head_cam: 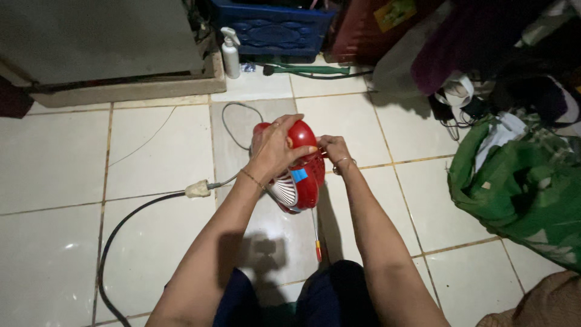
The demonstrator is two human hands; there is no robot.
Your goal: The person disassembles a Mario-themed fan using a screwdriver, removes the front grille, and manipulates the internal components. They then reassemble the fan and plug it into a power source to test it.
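The fan [298,175], red, is held above the tiled floor [151,157]. The left hand [275,148] has its fingers wrapped over the top; the right hand [334,150] pinches its side. A screwdriver [316,236] lies below.

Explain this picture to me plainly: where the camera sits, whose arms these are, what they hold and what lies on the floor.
The camera sits on a person's head and looks down, so both bare arms belong to that person. The left hand grips a small red fan from above; the right hand touches its side. Beneath it, on the tiled floor, lies a screwdriver. A cable runs across the tiles at the left. Farther off stand a white spray bottle and a blue crate; green cloth is heaped at the right.
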